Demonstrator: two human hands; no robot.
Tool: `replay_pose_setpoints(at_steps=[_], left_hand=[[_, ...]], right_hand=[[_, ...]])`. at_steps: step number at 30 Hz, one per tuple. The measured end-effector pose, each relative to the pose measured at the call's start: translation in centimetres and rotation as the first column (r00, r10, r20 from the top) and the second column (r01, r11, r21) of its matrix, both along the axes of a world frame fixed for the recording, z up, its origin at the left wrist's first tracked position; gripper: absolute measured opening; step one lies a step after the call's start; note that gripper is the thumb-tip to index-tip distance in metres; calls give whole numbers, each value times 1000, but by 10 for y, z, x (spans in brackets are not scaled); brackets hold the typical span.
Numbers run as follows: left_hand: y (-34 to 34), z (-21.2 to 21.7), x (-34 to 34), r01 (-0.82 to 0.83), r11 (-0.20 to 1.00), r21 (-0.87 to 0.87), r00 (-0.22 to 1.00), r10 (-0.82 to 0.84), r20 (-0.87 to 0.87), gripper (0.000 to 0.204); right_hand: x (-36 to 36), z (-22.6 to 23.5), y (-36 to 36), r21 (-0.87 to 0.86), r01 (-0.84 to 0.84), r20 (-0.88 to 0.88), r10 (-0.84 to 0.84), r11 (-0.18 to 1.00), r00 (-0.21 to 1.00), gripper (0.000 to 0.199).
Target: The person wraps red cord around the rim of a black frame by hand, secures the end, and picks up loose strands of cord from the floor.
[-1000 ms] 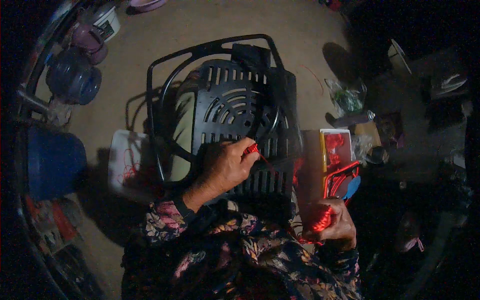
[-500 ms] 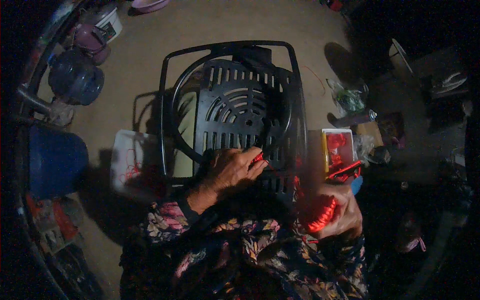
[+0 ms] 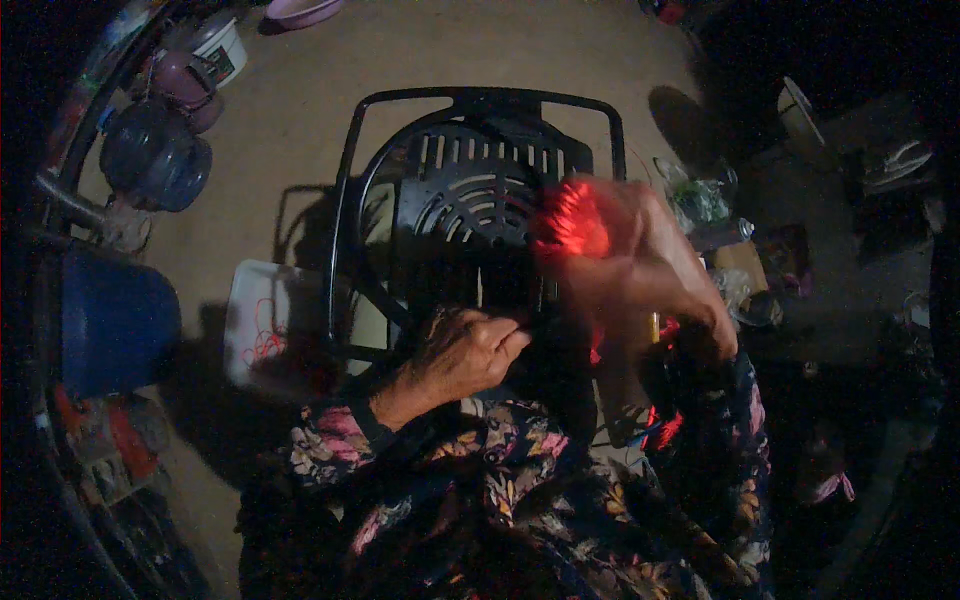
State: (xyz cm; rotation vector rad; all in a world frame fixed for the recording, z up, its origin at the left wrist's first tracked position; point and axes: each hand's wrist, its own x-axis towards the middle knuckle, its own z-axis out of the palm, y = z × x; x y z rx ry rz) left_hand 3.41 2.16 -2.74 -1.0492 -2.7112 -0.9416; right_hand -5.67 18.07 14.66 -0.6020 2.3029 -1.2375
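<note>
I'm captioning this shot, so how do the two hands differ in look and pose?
The left hand looks fairly sharp, while the right hand is blurred. The right hand holds a bright red bundle; the left hand is curled shut, with nothing visible in it. The left hand sits lower in the picture, nearer the body; the right hand is higher and farther out. Both are bare, below dark floral sleeves.

Two hands (image 3: 465, 352) (image 3: 655, 245), one held bundle (image 3: 575, 222), one blue tub (image 3: 118, 318)
</note>
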Motion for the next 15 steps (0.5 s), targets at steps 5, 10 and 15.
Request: replay_pose_setpoints(at_steps=[5,10,15], left_hand=[[1,6,2,-146,925,350,988,122,89,18],[-5,16,4,-124,961,246,982,83,171,19],[-8,20,12,-119,971,206,978,78,194,27]], right_hand=[[-28,-33,-11,27,-24,-26,25,999,999,25],[-40,-54,-9,-18,-59,-45,58,998,997,27],[-44,-67,-12,1,-16,26,16,1000,1000,27]])
